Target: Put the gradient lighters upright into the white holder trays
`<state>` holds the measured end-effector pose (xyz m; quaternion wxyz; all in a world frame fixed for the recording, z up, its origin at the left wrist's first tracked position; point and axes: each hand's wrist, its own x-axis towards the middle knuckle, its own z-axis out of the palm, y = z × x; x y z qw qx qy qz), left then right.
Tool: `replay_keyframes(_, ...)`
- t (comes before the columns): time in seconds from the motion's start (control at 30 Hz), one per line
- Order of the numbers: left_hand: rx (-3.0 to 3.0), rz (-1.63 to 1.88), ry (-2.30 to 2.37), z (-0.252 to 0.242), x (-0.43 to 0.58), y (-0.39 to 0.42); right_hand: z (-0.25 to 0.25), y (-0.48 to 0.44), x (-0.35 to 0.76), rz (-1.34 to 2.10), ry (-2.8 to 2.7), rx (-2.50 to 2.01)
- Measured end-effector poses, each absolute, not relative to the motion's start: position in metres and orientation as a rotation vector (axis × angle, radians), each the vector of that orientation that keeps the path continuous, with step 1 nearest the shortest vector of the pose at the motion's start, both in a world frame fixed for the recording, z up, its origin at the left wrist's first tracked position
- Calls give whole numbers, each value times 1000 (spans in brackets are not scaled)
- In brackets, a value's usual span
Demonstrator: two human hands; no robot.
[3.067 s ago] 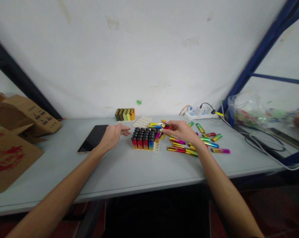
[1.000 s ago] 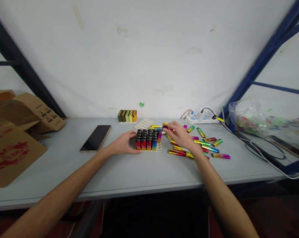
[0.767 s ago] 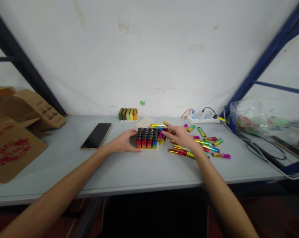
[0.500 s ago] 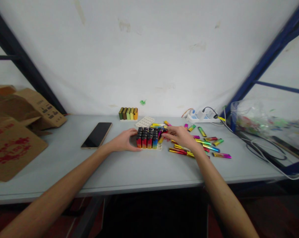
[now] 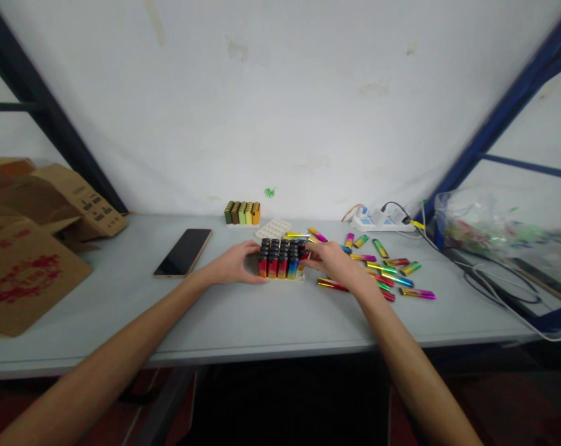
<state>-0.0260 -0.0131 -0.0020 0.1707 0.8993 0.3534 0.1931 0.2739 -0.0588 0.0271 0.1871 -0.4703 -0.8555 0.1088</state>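
Several lighters [image 5: 277, 263] with black tops and shiny red, yellow and blue bodies stand upright in close rows on a white holed tray [image 5: 300, 279]. My left hand [image 5: 237, 262] is curled round the left end of this block, thumb at the front and fingers behind. At the right end, my right hand [image 5: 329, 257] pinches a lighter, mostly hidden by the fingers, against the standing rows. Loose shiny coloured lighter sleeves [image 5: 417, 293] lie scattered to the right of that hand, some partly covered by the forearm.
Behind the block lies a second white holed tray [image 5: 274, 228]. A block of green and yellow lighters [image 5: 243, 213] stands near the wall. A phone [image 5: 183, 252] and cardboard boxes [image 5: 33, 272] are leftward; a power strip [image 5: 382, 220] with cables and a plastic bag [image 5: 470, 214] are rightward.
My right hand has moved slightly left, bringing the lighter in against the right end of the rows. My left hand stays round the left end. The view has shifted a little.
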Motion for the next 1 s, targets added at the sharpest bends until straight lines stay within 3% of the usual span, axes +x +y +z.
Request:
replay_keyframes(0.23,2538,515,1031,-1,-26,-13,27,-55,299,526,-2348,-1310)
replay_keyframes(0.5,2534,514,1057,-1,-26,-13,26,-43,341,133,-2311,-1696)
replay_keyframes(1.0,2526,530,1091,-3,-27,-15,13,-41,330,410,-2243,-1830)
